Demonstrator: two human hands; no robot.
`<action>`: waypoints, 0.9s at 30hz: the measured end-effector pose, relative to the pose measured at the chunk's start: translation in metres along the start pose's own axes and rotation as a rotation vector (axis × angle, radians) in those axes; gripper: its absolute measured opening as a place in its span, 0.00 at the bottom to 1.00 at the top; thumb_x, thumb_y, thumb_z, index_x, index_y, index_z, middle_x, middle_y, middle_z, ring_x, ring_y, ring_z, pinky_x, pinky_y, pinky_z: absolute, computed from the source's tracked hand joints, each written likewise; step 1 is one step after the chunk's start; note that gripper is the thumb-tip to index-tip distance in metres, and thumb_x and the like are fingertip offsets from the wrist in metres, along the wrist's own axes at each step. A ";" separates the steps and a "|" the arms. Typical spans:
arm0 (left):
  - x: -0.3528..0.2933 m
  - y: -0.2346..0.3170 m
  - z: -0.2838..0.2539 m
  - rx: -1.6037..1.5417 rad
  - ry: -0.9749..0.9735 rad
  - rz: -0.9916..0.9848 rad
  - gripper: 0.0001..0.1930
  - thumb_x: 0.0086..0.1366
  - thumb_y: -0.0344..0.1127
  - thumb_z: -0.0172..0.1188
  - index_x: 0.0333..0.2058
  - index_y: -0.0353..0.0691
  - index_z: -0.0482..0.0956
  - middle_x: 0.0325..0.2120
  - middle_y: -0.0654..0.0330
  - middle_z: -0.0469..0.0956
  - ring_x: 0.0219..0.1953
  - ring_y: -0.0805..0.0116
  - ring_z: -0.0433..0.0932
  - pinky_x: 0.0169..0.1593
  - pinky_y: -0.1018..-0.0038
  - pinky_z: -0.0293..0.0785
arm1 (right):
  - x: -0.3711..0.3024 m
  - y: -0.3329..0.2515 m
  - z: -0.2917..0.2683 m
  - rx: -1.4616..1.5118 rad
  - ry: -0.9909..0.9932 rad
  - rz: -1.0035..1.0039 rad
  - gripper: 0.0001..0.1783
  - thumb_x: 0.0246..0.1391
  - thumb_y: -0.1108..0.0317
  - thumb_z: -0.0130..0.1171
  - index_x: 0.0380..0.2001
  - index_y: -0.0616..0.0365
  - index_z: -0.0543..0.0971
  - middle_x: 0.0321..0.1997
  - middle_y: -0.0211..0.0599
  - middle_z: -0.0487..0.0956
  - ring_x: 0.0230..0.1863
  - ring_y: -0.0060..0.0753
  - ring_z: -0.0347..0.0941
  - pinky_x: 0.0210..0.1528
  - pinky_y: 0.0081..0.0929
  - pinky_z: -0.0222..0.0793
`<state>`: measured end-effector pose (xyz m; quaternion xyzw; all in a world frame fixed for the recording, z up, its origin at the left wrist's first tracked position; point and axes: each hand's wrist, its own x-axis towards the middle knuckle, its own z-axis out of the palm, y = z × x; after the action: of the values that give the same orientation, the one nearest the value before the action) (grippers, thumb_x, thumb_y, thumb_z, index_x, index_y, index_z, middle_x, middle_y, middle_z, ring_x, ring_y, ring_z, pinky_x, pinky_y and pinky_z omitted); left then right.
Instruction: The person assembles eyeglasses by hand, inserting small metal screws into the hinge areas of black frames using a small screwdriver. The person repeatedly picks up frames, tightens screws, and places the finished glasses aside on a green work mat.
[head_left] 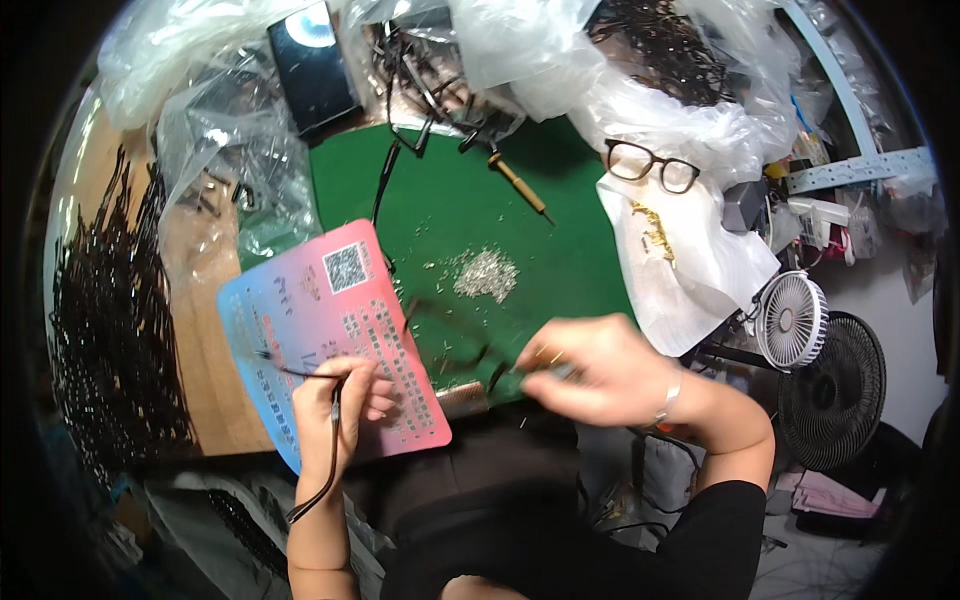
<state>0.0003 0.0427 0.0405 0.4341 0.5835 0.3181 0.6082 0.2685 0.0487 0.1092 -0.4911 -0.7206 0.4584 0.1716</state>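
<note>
My left hand (340,400) is closed around a dark, thin eyeglass temple (328,470), whose curved end hangs down along my wrist. That hand is over a pink and blue printed sheet (400,345). To the right, my right hand (590,370) is smeared by motion, its fingers curled round something partly gold-coloured that I cannot make out. Between the hands is a blurred dark eyeglass frame (482,358); what supports it is unclear. Ahead of them a pile of tiny silvery pieces (487,276) lies on the green mat (560,260).
A brass-handled screwdriver (520,188) lies at the mat's far side. Assembled glasses (652,166) and gold parts (655,230) rest on white wrapping at right. Many dark temples (115,320) are heaped left. A phone (313,68), plastic bags and a white fan (791,320) stand around.
</note>
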 end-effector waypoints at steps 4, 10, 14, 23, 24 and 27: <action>0.010 -0.008 0.000 0.386 0.089 0.189 0.08 0.65 0.29 0.49 0.35 0.31 0.75 0.21 0.57 0.76 0.19 0.70 0.73 0.25 0.76 0.70 | -0.002 0.021 0.059 0.252 -0.188 0.202 0.12 0.47 0.66 0.57 0.31 0.64 0.75 0.25 0.49 0.77 0.27 0.46 0.76 0.31 0.33 0.71; 0.005 -0.026 -0.009 0.589 0.251 0.362 0.04 0.61 0.26 0.54 0.33 0.31 0.74 0.28 0.53 0.75 0.27 0.60 0.76 0.32 0.71 0.72 | 0.005 0.020 0.083 0.195 -0.171 0.238 0.14 0.48 0.66 0.57 0.35 0.65 0.72 0.27 0.50 0.77 0.30 0.50 0.76 0.34 0.36 0.71; -0.008 -0.014 0.030 0.128 0.292 0.191 0.07 0.67 0.28 0.48 0.40 0.31 0.69 0.26 0.61 0.73 0.20 0.82 0.71 0.23 0.87 0.68 | 0.003 0.020 0.090 0.089 -0.217 0.178 0.18 0.49 0.63 0.58 0.38 0.63 0.69 0.28 0.50 0.78 0.30 0.52 0.76 0.33 0.39 0.72; 0.000 -0.034 0.039 0.358 0.291 0.496 0.05 0.60 0.25 0.56 0.36 0.33 0.73 0.29 0.56 0.77 0.27 0.67 0.78 0.30 0.77 0.75 | 0.031 0.021 0.057 -0.662 0.025 0.006 0.34 0.48 0.54 0.60 0.57 0.55 0.65 0.30 0.39 0.67 0.21 0.37 0.72 0.22 0.29 0.70; 0.001 -0.035 0.039 0.406 0.305 0.513 0.07 0.58 0.24 0.59 0.36 0.34 0.74 0.28 0.55 0.77 0.28 0.63 0.79 0.30 0.74 0.74 | 0.032 0.022 0.062 -0.677 0.021 0.023 0.34 0.48 0.53 0.60 0.57 0.55 0.65 0.30 0.39 0.67 0.21 0.37 0.72 0.22 0.29 0.70; -0.001 -0.030 0.038 0.522 0.284 0.532 0.08 0.56 0.23 0.60 0.35 0.37 0.74 0.28 0.55 0.76 0.27 0.57 0.78 0.30 0.71 0.73 | 0.022 0.024 0.062 -0.599 0.014 0.032 0.32 0.48 0.54 0.59 0.53 0.57 0.65 0.33 0.44 0.67 0.22 0.42 0.73 0.22 0.32 0.72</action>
<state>0.0342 0.0230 0.0121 0.6616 0.5902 0.3625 0.2873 0.2285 0.0397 0.0526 -0.5343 -0.8148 0.2245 0.0166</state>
